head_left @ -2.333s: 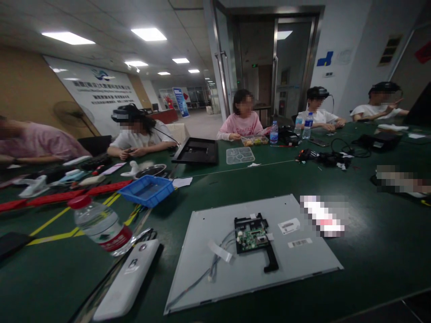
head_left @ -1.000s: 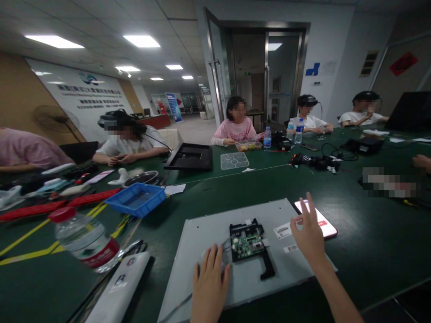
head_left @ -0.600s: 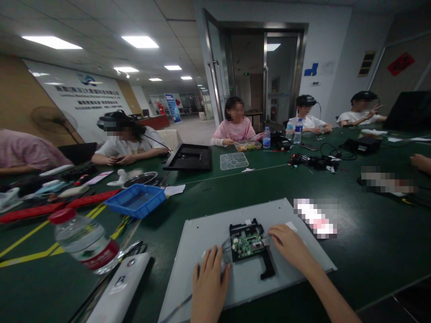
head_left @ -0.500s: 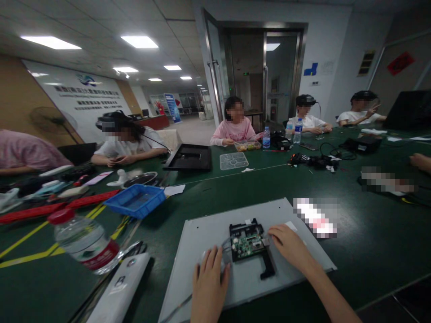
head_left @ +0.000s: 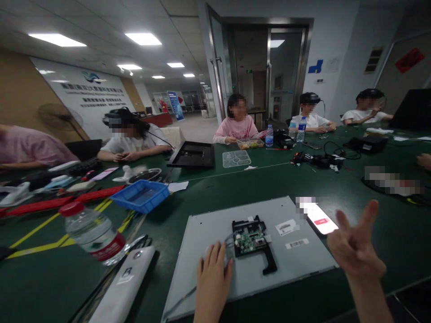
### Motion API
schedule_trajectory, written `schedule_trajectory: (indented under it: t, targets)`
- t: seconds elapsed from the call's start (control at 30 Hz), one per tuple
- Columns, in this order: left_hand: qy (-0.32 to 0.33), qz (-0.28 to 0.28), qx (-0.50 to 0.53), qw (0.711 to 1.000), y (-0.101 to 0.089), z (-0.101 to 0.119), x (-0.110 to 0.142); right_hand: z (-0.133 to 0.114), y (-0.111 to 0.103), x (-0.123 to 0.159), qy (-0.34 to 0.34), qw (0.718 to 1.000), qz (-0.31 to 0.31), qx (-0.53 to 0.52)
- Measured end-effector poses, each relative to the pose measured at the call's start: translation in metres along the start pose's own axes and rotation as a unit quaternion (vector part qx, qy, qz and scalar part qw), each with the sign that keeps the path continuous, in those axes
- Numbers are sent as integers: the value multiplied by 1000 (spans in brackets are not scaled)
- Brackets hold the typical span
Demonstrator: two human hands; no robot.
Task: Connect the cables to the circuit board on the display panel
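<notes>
the right hand [head_left: 357, 246] has just come away: half a second ago its fingertips were at the right side of the circuit board [head_left: 249, 241], and now it is raised beyond the right-hand corner of the grey display panel [head_left: 286, 264]. two of its digits stick up, spread apart, and the rest are curled in; nothing shows in its grip. the lit smartphone [head_left: 321, 219] lies on the table just past those digits, and i cannot tell whether they touch it, though they look lifted clear.

the left hand [head_left: 214, 271] has hardly shifted. it lies palm down on the panel, fingers close together and stretched forward, thumb a little apart, over the grey cable [head_left: 182, 299]. whether the fingertips pinch anything beneath them i cannot tell.

the panel lies flat, back side up, under the left hand and to the left of the right one. the board sits in its black bracket [head_left: 270, 264], between the two hands and touching neither. with the right hand gone, the paper label [head_left: 286, 227] and the barcode label [head_left: 297, 243] are uncovered again.

for the work in hand, this looks like a break in handling on the right side: only the left hand steadies or covers anything, and board, bracket and panel seem to sit together as they did, with no part visibly freed.
</notes>
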State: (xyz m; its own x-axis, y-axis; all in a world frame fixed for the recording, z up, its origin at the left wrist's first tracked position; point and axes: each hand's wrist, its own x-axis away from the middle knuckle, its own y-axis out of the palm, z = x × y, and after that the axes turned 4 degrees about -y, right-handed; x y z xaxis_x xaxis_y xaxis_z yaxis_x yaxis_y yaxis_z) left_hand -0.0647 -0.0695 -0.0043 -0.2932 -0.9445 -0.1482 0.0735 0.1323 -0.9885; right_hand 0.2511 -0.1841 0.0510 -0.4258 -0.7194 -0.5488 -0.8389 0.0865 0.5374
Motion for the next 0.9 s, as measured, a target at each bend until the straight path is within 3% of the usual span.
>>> schedule_trajectory:
  t: [0.07,0.23,0.5,0.63,0.7,0.8,0.9]
  targets:
    - [-4,-1,0,1000,-1,1,1,-12,12,4,46,996,-42,58]
    - [2,2,4,1000,-4,3,2,-10,34,8,49,994,-43,91]
    - [-8,-13,4,1000,-10,5,3,11,30,15,69,994,-63,63]
    - [-4,0,6,1000,-8,4,3,37,24,15,90,979,-105,148]
    - [-2,1,9,1000,-7,4,3,50,25,11,128,946,-144,259]
    - [-1,7,14,1000,-7,4,4,64,25,-1,205,859,-196,426]
    - [-3,12,22,1000,-8,5,5,75,17,-21,213,796,-220,521]
